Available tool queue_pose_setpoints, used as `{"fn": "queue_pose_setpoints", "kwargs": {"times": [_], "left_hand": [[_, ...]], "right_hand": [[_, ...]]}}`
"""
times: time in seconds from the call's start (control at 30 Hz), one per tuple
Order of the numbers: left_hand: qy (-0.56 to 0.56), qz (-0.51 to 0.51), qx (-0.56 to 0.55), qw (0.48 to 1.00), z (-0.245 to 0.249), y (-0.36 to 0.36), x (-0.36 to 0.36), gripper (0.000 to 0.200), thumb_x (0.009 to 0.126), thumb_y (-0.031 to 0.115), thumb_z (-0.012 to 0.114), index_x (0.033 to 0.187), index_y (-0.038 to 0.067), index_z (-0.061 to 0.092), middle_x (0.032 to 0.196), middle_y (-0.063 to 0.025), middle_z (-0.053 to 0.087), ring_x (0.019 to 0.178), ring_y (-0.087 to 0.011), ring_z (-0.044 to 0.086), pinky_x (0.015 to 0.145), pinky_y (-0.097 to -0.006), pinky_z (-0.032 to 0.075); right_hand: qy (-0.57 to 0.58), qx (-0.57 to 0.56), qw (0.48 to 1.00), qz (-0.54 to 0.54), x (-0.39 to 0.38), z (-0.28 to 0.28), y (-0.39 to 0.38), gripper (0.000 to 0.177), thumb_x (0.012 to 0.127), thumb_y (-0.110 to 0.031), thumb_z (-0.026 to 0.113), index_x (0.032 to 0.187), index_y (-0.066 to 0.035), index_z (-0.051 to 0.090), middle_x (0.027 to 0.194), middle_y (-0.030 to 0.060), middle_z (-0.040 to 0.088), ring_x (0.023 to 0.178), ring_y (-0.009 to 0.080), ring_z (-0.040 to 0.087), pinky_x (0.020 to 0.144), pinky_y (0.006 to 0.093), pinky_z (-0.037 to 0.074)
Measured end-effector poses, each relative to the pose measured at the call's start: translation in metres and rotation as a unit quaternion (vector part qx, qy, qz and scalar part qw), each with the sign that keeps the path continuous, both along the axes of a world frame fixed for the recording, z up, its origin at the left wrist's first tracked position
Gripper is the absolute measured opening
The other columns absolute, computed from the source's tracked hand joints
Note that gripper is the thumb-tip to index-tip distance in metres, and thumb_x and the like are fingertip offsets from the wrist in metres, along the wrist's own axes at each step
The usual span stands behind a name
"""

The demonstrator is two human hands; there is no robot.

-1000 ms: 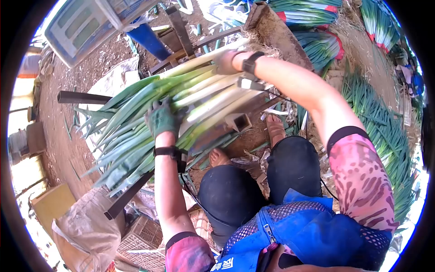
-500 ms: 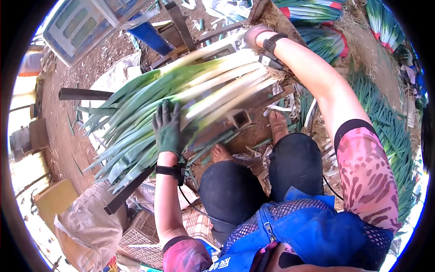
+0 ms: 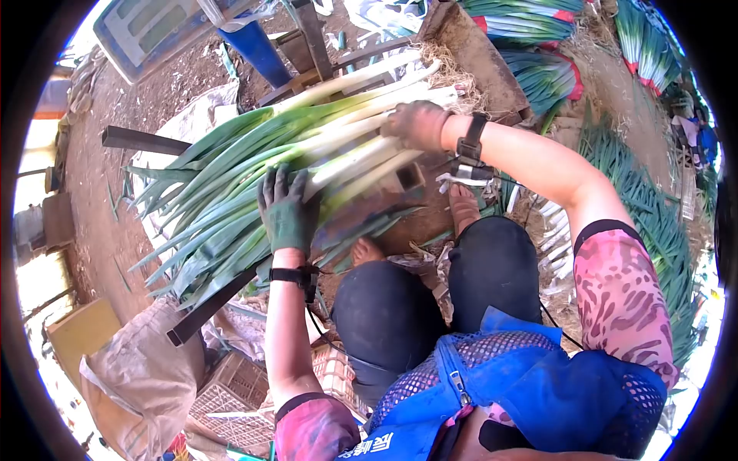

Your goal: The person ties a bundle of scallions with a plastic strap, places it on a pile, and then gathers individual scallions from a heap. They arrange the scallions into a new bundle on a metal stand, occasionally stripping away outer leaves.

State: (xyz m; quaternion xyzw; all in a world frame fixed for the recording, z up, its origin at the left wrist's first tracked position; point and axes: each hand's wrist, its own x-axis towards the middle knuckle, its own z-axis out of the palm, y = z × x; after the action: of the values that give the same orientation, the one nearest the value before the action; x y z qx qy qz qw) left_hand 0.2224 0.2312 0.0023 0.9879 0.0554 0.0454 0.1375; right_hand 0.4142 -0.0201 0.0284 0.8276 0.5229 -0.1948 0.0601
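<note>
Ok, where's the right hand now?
Upper centre of the head view: the right hand rests on the white stalk end of the leek bundle, up and right of the left hand.

Head-worn view, steeply downward, close

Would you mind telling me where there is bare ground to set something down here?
Bare brown dirt lies left of the leaf tips of the long green-and-white leek bundle, below the dark metal bar. Crowded: pale trimmings around the bare feet, and laid green leek rows on the right.
</note>
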Motion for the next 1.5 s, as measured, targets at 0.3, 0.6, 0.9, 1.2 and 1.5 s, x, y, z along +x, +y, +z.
{"fn": "queue_pose_setpoints", "kwargs": {"times": [0.3, 0.6, 0.9, 1.2, 1.5], "left_hand": [[0.193, 0.068, -0.393, 0.896, 0.005, -0.002, -0.068, 0.026, 0.09, 0.022, 0.071, 0.11, 0.005, 0.071, 0.09, -0.0101, 0.074, 0.076, -0.0156, 0.069, 0.07, -0.0292, 0.054], [0.076, -0.062, -0.174, 0.98, 0.138, 0.004, -0.072, 0.034, 0.089, 0.024, 0.069, 0.118, 0.006, 0.066, 0.108, -0.0154, 0.069, 0.095, -0.0338, 0.067, 0.084, -0.0404, 0.052], [0.075, -0.037, -0.414, 0.906, 0.25, 0.002, -0.119, 0.034, 0.085, 0.01, 0.072, 0.115, -0.004, 0.066, 0.105, -0.0163, 0.071, 0.094, -0.0242, 0.069, 0.084, -0.0328, 0.053], [0.25, -0.058, -0.762, 0.595, 0.187, -0.108, 0.001, 0.04, 0.093, 0.019, 0.067, 0.125, -0.002, 0.057, 0.111, -0.0056, 0.066, 0.094, -0.0113, 0.061, 0.084, -0.0275, 0.049], [0.12, -0.102, -0.846, 0.51, 0.18, -0.153, -0.002, 0.027, 0.092, 0.022, 0.068, 0.106, 0.0, 0.063, 0.089, 0.0021, 0.062, 0.079, -0.0049, 0.054, 0.07, -0.0218, 0.044]], "right_hand": [[0.01, -0.005, 0.987, -0.162, 0.025, 0.01, -0.029, 0.032, 0.087, -0.035, 0.068, 0.11, -0.014, 0.069, 0.105, 0.0127, 0.07, 0.101, 0.0332, 0.065, 0.087, 0.042, 0.051], [0.242, 0.25, 0.894, -0.282, 0.017, 0.08, -0.02, 0.037, 0.095, -0.037, 0.061, 0.111, -0.005, 0.067, 0.089, 0.0023, 0.068, 0.082, 0.0099, 0.064, 0.076, 0.0282, 0.052], [0.446, 0.403, 0.667, -0.439, 0.028, 0.045, -0.035, 0.022, 0.092, -0.024, 0.066, 0.104, -0.005, 0.067, 0.092, 0.0027, 0.067, 0.081, 0.0112, 0.065, 0.074, 0.0276, 0.056], [0.325, 0.661, 0.509, -0.445, 0.009, 0.077, 0.047, 0.017, 0.097, -0.015, 0.06, 0.106, -0.002, 0.064, 0.092, 0.0038, 0.068, 0.082, 0.0115, 0.067, 0.075, 0.0247, 0.057], [-0.046, 0.713, 0.624, -0.317, -0.01, 0.14, 0.041, 0.036, 0.083, -0.007, 0.062, 0.118, -0.002, 0.061, 0.103, 0.017, 0.066, 0.097, 0.0321, 0.064, 0.088, 0.0403, 0.05]]}}
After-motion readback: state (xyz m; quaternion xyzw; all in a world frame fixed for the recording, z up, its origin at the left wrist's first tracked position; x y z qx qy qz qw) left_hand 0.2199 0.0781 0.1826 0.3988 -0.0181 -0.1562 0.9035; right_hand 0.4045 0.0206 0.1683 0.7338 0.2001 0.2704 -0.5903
